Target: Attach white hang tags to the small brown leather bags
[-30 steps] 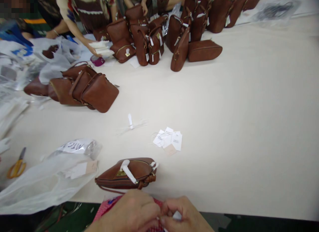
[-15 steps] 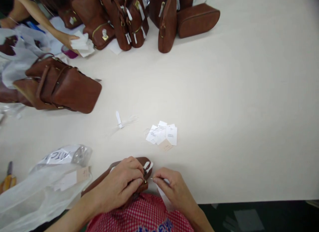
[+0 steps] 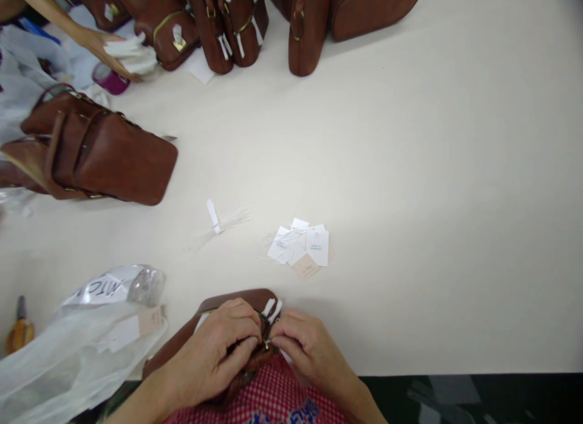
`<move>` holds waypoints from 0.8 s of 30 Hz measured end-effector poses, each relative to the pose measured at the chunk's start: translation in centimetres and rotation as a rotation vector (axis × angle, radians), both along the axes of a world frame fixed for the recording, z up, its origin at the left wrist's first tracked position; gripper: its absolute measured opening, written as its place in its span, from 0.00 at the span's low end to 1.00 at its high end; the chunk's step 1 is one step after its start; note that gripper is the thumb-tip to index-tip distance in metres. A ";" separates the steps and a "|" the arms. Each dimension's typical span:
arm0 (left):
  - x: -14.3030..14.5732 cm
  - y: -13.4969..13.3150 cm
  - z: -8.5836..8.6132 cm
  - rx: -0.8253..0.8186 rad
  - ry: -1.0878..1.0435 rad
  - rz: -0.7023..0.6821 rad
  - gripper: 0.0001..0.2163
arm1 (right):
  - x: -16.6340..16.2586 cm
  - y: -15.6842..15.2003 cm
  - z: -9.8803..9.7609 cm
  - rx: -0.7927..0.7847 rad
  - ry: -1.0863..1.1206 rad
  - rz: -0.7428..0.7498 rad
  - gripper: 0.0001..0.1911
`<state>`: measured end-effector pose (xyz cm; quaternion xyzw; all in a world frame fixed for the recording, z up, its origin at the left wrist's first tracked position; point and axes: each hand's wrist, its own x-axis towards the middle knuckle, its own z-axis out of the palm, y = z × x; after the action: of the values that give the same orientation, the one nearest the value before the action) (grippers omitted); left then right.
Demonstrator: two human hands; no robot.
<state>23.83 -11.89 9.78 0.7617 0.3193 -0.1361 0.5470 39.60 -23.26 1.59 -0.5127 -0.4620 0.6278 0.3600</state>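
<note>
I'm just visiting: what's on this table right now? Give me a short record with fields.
Left hand: left hand grips the end of a brown handbag at the table's near edge
Right hand: right hand pinches at the bag's ring, fingertips meeting the left hand's
Paper tags: paper tags in a loose pile beyond the bag
Ties: bundle of thin ties left of the tags
Plastic bag: plastic bag at near left
Other handbags: other handbags at left and along the far edge
Another person: co-worker's hand holds white paper at far left
</note>
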 end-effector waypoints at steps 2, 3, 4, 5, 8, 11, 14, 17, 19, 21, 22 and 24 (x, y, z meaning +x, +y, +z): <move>-0.1 -0.1 -0.1 -0.002 -0.004 0.011 0.13 | -0.1 0.1 0.0 -0.008 0.021 -0.004 0.09; -0.2 -0.1 -0.2 -0.002 -0.006 0.017 0.12 | -0.1 0.1 0.0 -0.012 0.030 -0.005 0.09; -0.2 -0.2 -0.3 0.000 -0.007 0.020 0.12 | -0.2 0.1 0.0 -0.015 0.038 -0.006 0.09; -0.3 -0.2 -0.4 0.003 -0.009 0.021 0.12 | -0.2 0.1 0.0 -0.017 0.044 -0.005 0.09; -0.5 -0.3 -0.5 0.013 -0.012 0.013 0.12 | -0.2 0.1 0.0 -0.041 0.076 -0.014 0.08; -0.8 -0.5 -0.6 0.017 -0.001 0.001 0.12 | -0.1 0.1 -0.1 -0.128 0.153 -0.039 0.08; -0.9 -0.5 -0.6 0.018 0.004 -0.003 0.12 | 0.0 0.1 -0.3 -0.204 0.239 -0.047 0.08; -0.8 -0.5 -0.5 0.018 0.006 0.008 0.11 | -0.1 0.2 -0.5 -0.227 0.266 -0.048 0.07; -0.6 -0.4 -0.4 0.015 0.013 0.019 0.11 | -0.2 0.2 -0.5 -0.216 0.258 -0.035 0.07; -0.4 -0.2 -0.3 0.003 0.030 0.021 0.10 | -0.2 0.2 -0.4 -0.192 0.237 -0.011 0.06; -0.3 -0.1 -0.3 -0.003 0.043 0.018 0.10 | -0.1 0.3 -0.3 -0.177 0.222 0.005 0.06; -0.1 0.2 -0.3 -0.012 0.075 0.007 0.10 | 0.0 0.4 -0.2 -0.149 0.187 0.043 0.07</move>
<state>23.71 -11.67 9.50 0.7516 0.3416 -0.1648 0.5397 39.63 -22.87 1.39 -0.4673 -0.3894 0.7130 0.3489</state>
